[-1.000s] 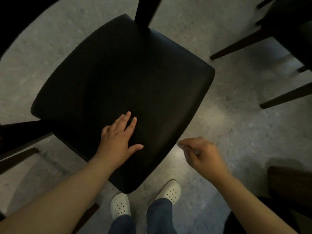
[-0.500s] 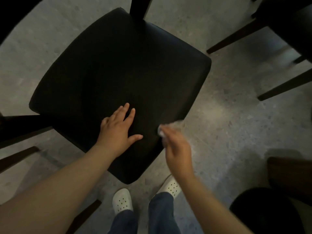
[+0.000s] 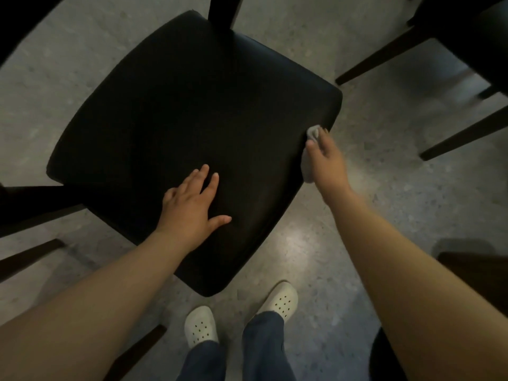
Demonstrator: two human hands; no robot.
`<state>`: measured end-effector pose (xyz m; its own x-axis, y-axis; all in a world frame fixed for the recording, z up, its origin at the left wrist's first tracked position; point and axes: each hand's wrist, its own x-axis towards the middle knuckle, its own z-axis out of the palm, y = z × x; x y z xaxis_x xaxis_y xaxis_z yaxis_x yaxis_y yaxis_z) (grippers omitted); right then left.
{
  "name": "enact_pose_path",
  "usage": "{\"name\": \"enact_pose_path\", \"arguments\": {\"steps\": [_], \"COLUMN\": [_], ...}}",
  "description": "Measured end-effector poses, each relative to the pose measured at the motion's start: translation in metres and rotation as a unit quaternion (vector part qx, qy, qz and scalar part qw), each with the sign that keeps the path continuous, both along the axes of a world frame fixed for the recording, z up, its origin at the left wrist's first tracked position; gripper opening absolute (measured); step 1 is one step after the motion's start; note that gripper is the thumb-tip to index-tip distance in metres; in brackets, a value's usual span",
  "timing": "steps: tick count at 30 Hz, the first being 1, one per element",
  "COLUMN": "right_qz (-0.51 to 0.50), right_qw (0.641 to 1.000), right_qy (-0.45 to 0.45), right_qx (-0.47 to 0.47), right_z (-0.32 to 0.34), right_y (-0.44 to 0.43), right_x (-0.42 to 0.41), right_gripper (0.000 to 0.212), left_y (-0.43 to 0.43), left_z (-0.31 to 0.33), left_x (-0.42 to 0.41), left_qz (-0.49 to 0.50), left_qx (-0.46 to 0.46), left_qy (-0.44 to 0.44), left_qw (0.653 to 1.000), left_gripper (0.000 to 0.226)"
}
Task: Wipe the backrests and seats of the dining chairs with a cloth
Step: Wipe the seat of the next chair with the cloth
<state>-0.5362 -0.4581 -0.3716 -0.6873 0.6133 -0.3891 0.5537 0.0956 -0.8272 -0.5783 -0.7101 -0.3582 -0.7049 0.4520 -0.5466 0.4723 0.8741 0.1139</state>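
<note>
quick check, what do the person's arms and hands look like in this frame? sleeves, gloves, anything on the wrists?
Both forearms are bare up to the frame edge: no sleeves in view. The left hand and right hand wear no gloves. No watch, bands or rings are visible on the wrists or fingers, though the light is dim.

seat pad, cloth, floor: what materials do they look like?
Seat: likely leather or vinyl; smooth black surface with a soft sheen and rounded padded edges.
Cloth: soft grey fabric, possibly microfibre; it bunches under the right hand.
Floor: looks like polished terrazzo or speckled stone; grey with flecks and a glossy light reflection.
</note>
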Motion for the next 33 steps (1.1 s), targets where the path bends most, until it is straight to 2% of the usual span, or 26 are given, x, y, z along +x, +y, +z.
{"name": "enact_pose_path", "arguments": {"steps": [7,11,14,16,18,20,23,25,28,30,33], "right_qz": [0.093,0.106,0.118,0.113,0.063,0.015,0.024,0.039,0.057,0.096,0.104], "right_qw": [0.99,0.991,0.993,0.993,0.996,0.999,0.998,0.997,0.994,0.994,0.993], "right_qy": [-0.002,-0.009,0.019,0.027,0.038,0.036,-0.005,-0.018,-0.022,-0.005,0.002], "right_qx": [0.109,0.086,0.008,-0.035,-0.043,0.001,0.054,0.062,0.088,0.056,-0.056], "right_z": [-0.014,-0.013,-0.004,0.003,0.013,0.016,0.011,0.004,-0.001,0.003,0.016], "right_y": [-0.081,-0.159,-0.202,-0.206,-0.19,-0.161,-0.125,-0.131,-0.175,-0.204,-0.213], "right_x": [0.077,0.133,0.161,0.173,0.172,0.152,0.109,0.098,0.126,0.153,0.177], "right_gripper": [0.05,0.052,0.049,0.044,0.039,0.038,0.041,0.044,0.048,0.049,0.041], "left_y": [0.001,0.003,-0.005,-0.019,-0.037,-0.055,-0.076,-0.084,-0.088,-0.088,-0.088], "left_z": [0.004,0.01,0.015,0.02,0.024,0.025,0.021,0.018,0.017,0.019,0.026], "left_x": [0.0,0.002,0.008,0.018,0.03,0.04,0.048,0.05,0.049,0.047,0.045], "left_qz": [0.001,0.009,0.008,0.004,-0.003,-0.002,0.027,0.035,0.033,0.033,0.036], "left_qx": [-0.003,0.004,0.038,0.056,0.057,0.05,0.042,0.038,0.043,0.044,0.037], "left_qy": [-0.008,-0.012,-0.023,-0.017,-0.006,-0.009,-0.03,-0.043,-0.057,-0.065,-0.077], "left_qw": [1.0,1.0,0.999,0.998,0.998,0.999,0.998,0.998,0.997,0.996,0.996], "left_gripper": [0.089,0.089,0.089,0.087,0.083,0.079,0.076,0.076,0.075,0.074,0.071]}}
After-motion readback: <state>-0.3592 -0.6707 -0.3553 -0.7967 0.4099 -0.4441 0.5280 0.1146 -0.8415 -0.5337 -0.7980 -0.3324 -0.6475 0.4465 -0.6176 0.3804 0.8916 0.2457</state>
